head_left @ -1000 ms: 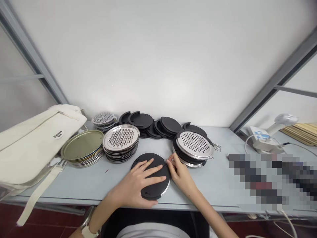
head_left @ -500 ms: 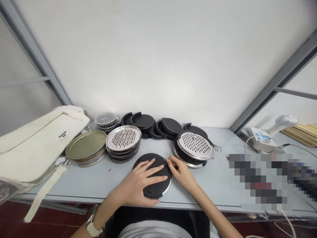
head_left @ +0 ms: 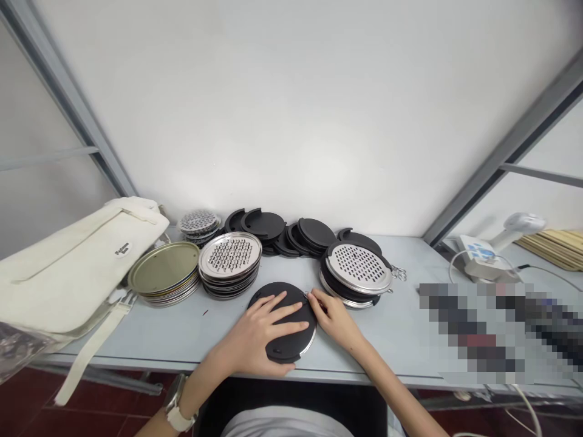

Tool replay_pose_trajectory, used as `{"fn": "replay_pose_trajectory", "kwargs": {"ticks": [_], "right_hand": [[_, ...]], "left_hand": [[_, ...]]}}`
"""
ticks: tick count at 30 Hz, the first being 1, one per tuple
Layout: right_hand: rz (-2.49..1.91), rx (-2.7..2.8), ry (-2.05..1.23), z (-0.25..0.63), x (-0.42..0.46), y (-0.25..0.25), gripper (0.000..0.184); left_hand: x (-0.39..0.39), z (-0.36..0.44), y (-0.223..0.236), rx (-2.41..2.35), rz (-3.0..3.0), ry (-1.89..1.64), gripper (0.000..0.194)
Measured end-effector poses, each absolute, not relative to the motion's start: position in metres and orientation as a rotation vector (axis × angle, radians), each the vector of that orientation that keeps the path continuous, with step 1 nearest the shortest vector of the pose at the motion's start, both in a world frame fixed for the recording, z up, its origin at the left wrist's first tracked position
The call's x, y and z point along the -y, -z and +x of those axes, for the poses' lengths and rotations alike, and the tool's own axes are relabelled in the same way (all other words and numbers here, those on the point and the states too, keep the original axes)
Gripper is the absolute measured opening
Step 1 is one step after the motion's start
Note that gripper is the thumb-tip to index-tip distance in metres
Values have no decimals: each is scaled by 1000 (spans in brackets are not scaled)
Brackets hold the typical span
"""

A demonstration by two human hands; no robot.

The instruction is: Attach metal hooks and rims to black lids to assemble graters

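A round black disc (head_left: 291, 337) with a silver metal rim showing at its lower right lies near the table's front edge. My left hand (head_left: 259, 334) rests on top of it, fingers spread flat, the thumb by its near edge. At the disc's upper right edge, my right hand (head_left: 328, 312) pinches a small metal loop (head_left: 306, 295), mostly covered by the fingertips. Just behind the right hand sits a stack of grater discs in black holders (head_left: 359, 267), with wire loops (head_left: 399, 273) sticking out. Left of the disc stands a pile of silver grater plates (head_left: 231, 255).
Gold-toned round plates (head_left: 164, 267) are stacked beside a cream bag (head_left: 77, 267) whose strap hangs over the front edge. Black holders (head_left: 317, 232) and smaller perforated discs (head_left: 199, 222) line the wall. A white device (head_left: 485, 255) with a cable stands right, near a blurred-out patch.
The view has shifted slightly. Both hands keep their places, the left on the black disc and the right at its edge.
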State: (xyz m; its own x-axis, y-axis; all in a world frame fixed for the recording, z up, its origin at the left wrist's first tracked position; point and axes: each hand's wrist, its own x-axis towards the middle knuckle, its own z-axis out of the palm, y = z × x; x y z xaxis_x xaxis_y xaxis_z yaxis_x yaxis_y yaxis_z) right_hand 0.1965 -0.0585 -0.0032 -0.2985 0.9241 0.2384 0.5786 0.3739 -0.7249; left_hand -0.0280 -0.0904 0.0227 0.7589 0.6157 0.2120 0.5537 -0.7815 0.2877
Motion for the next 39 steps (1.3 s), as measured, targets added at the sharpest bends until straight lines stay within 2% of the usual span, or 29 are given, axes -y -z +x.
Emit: {"fn": "replay_pose_trajectory", "kwargs": {"ticks": [20,39], "right_hand": [[-1294,2013,-654,197,67,4,25],[-1287,2095,-740,209,64,0,34]], "left_hand": [[90,-30,-21,-906,2745,-459,75],[92,-30,-21,-888,2745,-428,81]]}}
